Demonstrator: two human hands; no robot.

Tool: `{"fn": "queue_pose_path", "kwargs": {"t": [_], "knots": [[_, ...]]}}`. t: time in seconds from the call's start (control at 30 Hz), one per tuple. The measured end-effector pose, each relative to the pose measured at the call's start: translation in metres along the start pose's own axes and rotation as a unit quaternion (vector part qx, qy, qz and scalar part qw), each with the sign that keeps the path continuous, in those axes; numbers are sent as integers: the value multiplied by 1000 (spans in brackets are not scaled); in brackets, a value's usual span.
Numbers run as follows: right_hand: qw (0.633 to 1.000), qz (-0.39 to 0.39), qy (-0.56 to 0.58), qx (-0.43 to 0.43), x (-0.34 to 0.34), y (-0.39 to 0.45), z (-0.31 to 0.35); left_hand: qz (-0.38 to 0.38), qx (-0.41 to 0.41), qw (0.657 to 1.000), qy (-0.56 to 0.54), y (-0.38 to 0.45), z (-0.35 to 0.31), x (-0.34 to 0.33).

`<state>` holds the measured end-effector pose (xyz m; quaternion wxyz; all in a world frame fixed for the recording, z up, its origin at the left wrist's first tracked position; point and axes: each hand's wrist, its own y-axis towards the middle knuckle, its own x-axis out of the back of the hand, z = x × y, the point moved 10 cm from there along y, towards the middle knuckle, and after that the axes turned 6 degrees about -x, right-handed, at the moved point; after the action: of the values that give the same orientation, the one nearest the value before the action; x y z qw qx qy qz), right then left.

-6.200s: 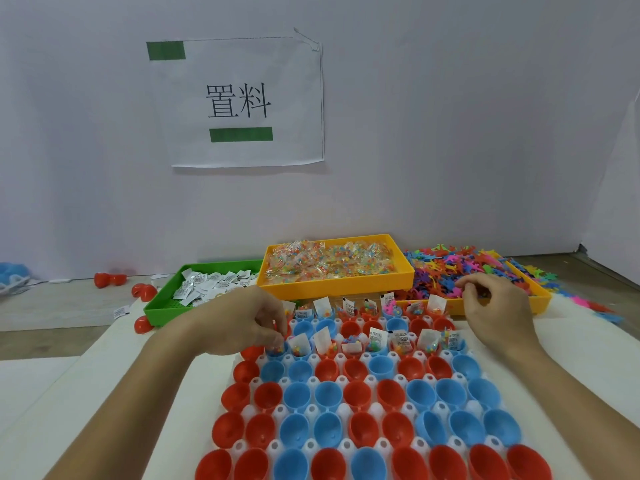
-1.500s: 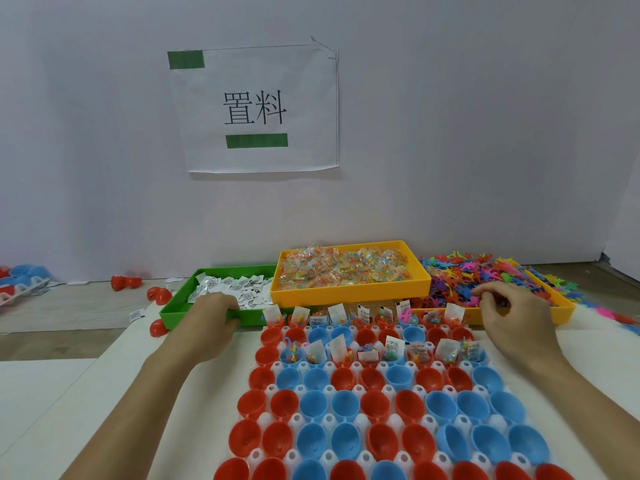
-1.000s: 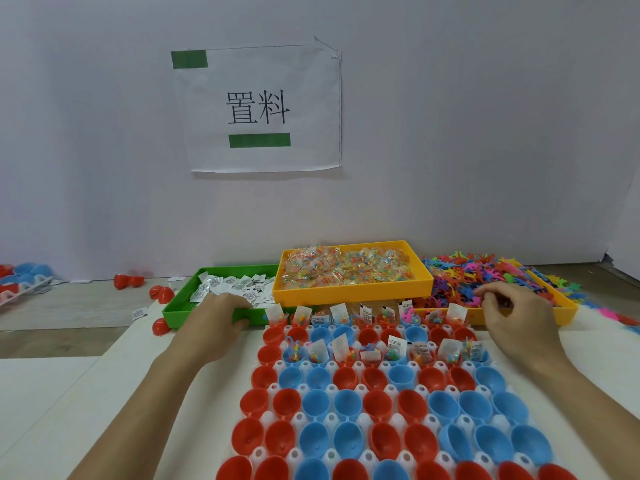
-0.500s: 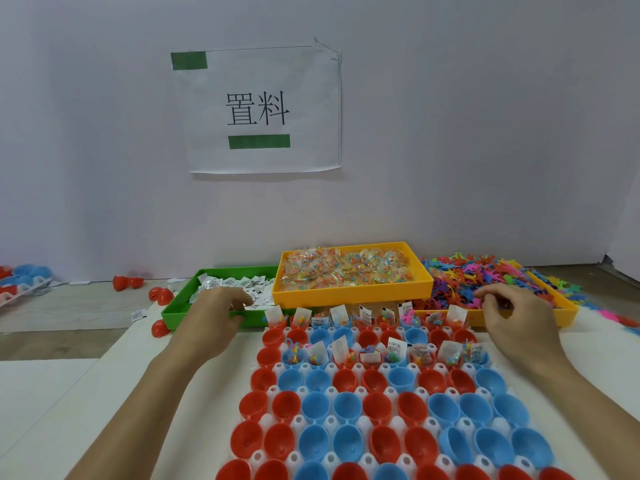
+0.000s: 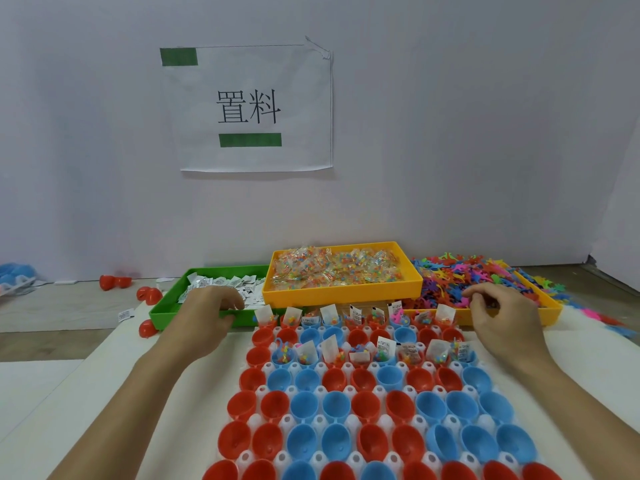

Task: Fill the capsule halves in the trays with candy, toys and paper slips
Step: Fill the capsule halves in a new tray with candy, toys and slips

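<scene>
Sitting in a white plastic grid tray (image 5: pixel 353 460), red and blue plastic capsule halves (image 5: pixel 381 407), only two far rows filled, nearer rows empty below both hands. Reaching beyond the tray's far left corner into the green plastic bin (image 5: pixel 166 308) of white paper slips (image 5: pixel 221 284), left hand (image 5: pixel 204 311) curling its fingers over the pile, though whether pinching a slip cannot be told; hovering past the far right corner by the orange bin of bright plastic toy figures (image 5: pixel 446 275), right hand (image 5: pixel 502 315) half-curled, apparently holding nothing. Risking several clinging slips lifting together, or a wrist knocking upright slips from filled halves.
</scene>
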<state>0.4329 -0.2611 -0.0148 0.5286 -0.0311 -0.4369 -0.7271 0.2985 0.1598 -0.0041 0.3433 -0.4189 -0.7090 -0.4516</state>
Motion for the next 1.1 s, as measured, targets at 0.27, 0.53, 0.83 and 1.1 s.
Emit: {"fn": "queue_pose_path", "kwargs": {"t": [0.27, 0.53, 0.83, 1.1], "knots": [[1000, 0, 4, 2, 0, 0, 0, -81, -26, 995, -47, 3, -7, 24], [1000, -1, 4, 4, 0, 0, -1, 1, -66, 970, -235, 7, -41, 33], [1000, -3, 3, 4, -1, 1, -2, 198, -121, 960, -154, -9, -87, 5], [1000, -3, 4, 1, -1, 1, -3, 243, -128, 950, -150, -14, -99, 3]]}}
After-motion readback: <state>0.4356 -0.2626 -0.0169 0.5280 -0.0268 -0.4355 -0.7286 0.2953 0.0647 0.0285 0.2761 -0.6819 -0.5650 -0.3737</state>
